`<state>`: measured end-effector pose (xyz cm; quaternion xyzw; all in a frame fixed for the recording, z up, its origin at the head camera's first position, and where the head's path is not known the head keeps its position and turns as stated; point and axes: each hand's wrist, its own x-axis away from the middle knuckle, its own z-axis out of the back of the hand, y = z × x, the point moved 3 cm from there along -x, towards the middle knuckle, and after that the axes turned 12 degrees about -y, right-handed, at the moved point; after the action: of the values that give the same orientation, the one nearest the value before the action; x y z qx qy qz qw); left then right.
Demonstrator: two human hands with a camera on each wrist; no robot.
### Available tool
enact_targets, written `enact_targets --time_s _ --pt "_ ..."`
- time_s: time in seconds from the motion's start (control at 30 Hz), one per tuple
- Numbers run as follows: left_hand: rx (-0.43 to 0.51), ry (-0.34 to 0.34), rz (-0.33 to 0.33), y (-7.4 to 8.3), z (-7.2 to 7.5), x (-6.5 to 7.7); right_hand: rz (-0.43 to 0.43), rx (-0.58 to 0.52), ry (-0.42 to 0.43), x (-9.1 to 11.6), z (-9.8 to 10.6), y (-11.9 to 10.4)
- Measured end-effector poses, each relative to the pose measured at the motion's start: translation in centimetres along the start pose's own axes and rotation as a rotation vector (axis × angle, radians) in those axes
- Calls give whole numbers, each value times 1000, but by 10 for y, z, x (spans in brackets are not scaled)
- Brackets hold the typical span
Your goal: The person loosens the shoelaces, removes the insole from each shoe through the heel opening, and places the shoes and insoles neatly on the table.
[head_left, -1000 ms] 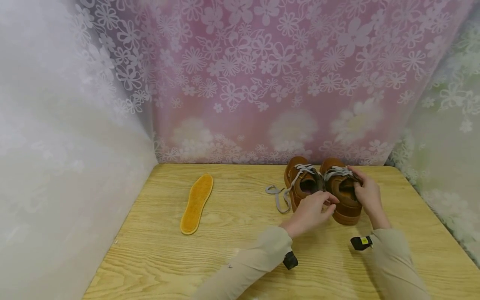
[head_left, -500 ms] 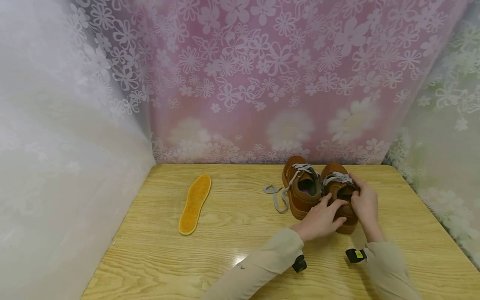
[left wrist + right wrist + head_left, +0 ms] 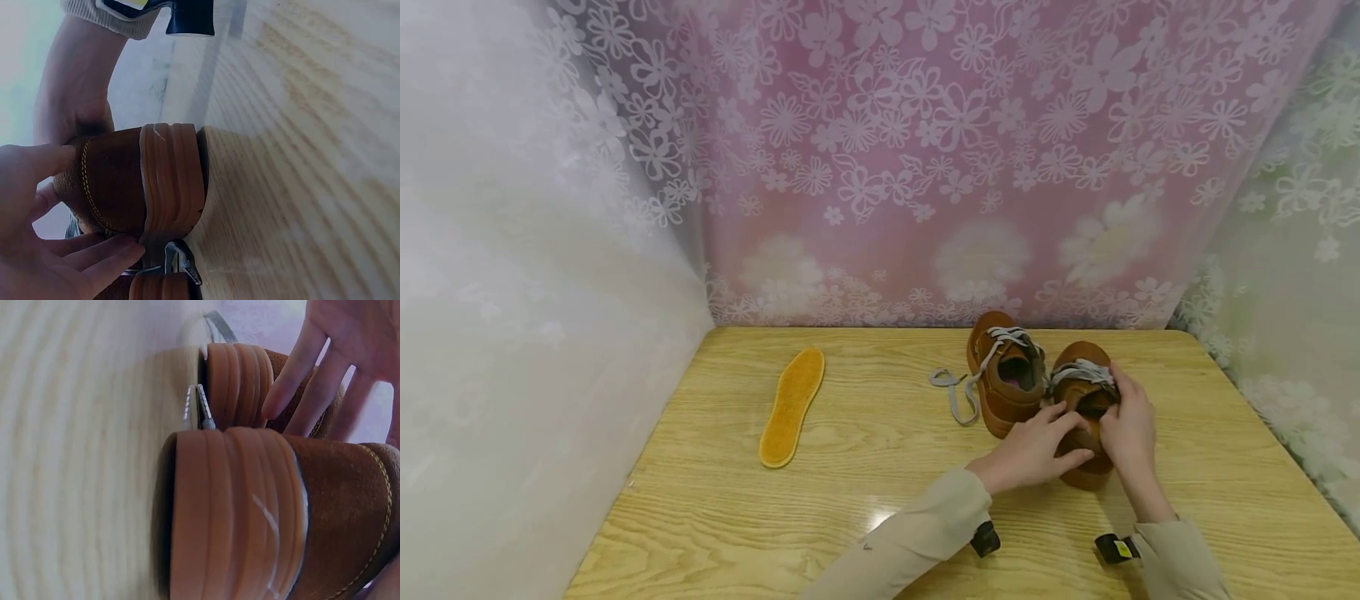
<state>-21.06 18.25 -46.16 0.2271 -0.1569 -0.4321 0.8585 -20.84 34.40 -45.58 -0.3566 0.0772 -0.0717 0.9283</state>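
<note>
A pink floral backdrop (image 3: 865,167) stood behind everything, with a pale sheet (image 3: 550,250) along the left side and another patterned sheet (image 3: 1300,275) along the right. In front of them lay a wood-grained table (image 3: 700,533). A person's beige left sleeve (image 3: 895,542) and right sleeve (image 3: 1180,554) reached in over it from the near edge.

Two brown shoes sat upright on the right part of the table, toes pointing toward the backdrop. The right-hand shoe (image 3: 119,181) lay between the two hands, somewhat nearer the person than the left-hand shoe (image 3: 1003,408) just beside it.

The left hand (image 3: 1033,446) rested at the heel of the right-hand shoe, its fingers spread apart: the thumb lay at the back of the collar and the longer fingers ran down the side facing the other shoe. The right hand (image 3: 1133,429) gripped the opposite side near the opening, its fingers bent against the upper.

Well apart, toward the left, an orange-yellow insole (image 3: 792,408) lay flat. Black wrist devices (image 3: 985,539) showed beside both cuffs. Grey laces (image 3: 1009,335) crossed both shoes, one end trailing in a loop on the wood, and yellow stitching (image 3: 84,169) curved around the heel
</note>
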Motion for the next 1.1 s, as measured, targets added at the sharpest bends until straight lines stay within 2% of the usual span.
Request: enact_targets --time_s 0.17,0.3,0.57,0.7,0.83,0.9,0.93,1.0,1.1 --pt "1 -16 -13 -1 0 6 -18 13 -30 7 -3 0" --pt "-11 -1 -29 -5 1 12 -20 53 -41 14 -3 -2" --pt "2 50 -89 -18 9 25 97 184 18 28 7 -2" --pt "36 31 -81 -20 12 30 147 163 60 16 21 6" --pt "86 15 -25 -19 12 33 185 104 63 -14 35 24" --pt "132 8 19 -17 10 34 173 96 -4 -30 39 35" --pt "155 6 43 -17 8 35 154 100 -66 -37 39 40" --pt "189 1 89 -14 3 36 110 84 -235 -49 37 49" --pt "181 -2 151 -10 -6 35 42 58 -472 -60 29 59"
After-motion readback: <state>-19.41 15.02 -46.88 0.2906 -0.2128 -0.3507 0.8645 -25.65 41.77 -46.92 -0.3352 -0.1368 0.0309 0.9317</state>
